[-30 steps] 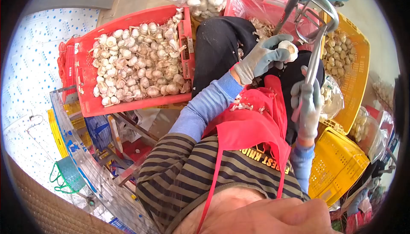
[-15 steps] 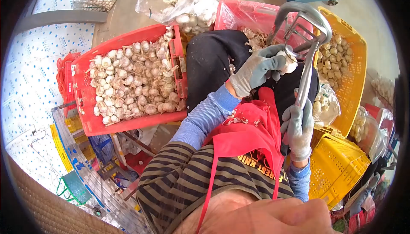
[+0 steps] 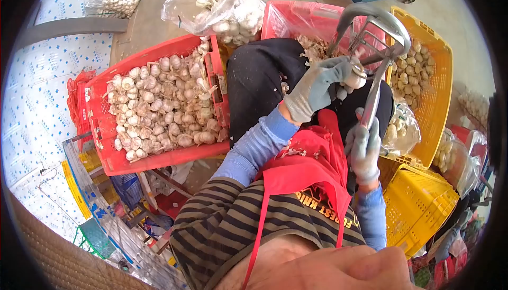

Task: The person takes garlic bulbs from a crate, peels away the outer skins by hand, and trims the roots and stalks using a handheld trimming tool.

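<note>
My left hand [image 3: 316, 85], in a grey-and-white work glove, is closed around a white garlic bulb [image 3: 355, 80]. It presses the bulb against the small metal ring at the jaw of a lever cutter [image 3: 374, 11]. A pinkish stem end shows just above that ring. My right hand [image 3: 365, 151], gloved the same way, wraps round the lower end of the cutter's long metal handle [image 3: 374, 99]. Beneath the hands lie my dark trousers and a red apron [image 3: 307, 171] dotted with peel scraps.
On the left, a red crate [image 3: 100, 147] holds many garlic bulbs. A pink-red crate [image 3: 275, 20] with peel stands ahead, beside a clear bag of garlic [image 3: 238, 20]. To the right are a yellow crate [image 3: 442, 99] of bulbs and another yellow crate [image 3: 418, 200].
The cutter's handle has swung slightly left with my right hand. My left hand has stayed at the jaw, and the bulb sits a little lower against the ring. The whole view has shifted slightly.
</note>
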`<state>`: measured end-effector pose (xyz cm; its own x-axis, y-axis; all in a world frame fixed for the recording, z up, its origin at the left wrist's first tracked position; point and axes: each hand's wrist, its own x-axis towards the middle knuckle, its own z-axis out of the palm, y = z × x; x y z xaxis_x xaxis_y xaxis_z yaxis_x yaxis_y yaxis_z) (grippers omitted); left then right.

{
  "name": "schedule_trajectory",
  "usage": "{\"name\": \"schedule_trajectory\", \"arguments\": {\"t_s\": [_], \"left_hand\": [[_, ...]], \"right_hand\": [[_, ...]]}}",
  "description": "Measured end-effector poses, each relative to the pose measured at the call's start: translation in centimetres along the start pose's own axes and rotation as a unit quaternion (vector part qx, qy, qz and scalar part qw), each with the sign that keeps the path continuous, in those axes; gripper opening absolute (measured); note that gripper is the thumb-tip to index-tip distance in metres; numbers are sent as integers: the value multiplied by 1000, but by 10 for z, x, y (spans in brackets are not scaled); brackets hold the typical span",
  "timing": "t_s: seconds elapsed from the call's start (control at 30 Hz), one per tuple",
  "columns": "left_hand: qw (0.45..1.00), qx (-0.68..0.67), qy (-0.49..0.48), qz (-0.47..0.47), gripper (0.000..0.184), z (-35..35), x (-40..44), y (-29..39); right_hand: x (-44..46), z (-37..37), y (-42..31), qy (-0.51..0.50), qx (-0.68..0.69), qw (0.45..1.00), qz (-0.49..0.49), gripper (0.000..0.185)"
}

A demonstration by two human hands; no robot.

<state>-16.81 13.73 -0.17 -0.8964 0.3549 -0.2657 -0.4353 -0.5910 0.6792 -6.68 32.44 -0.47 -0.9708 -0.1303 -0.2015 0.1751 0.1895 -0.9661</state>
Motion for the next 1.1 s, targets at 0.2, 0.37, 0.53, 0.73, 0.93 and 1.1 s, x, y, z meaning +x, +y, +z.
{"name": "schedule_trajectory", "arguments": {"t_s": [0.2, 0.37, 0.53, 0.73, 0.93, 1.1], "left_hand": [[999, 37, -27, 20, 47, -14, -2, -1], [994, 56, -62, 75, 70, -21, -30, -12], [992, 119, -43, 30, 69, -9, -58, -20], [971, 239, 7, 25, 42, -10, -102, 5], [765, 487, 347, 239, 31, -137, -194, 78], [593, 617, 514, 64, 42, -316, -278, 100]], "right_hand": [[39, -11, 61, -1, -100, 990, -102, 41], [12, -17, 25, 152, -140, 948, -244, 55], [14, 4, -17, 65, -247, 917, -307, 62], [-23, -11, 23, 54, -37, 985, -161, 59], [-36, -130, 138, 315, -21, 945, 80, 35], [-54, -174, 153, 430, 263, 864, 9, 26]]}}
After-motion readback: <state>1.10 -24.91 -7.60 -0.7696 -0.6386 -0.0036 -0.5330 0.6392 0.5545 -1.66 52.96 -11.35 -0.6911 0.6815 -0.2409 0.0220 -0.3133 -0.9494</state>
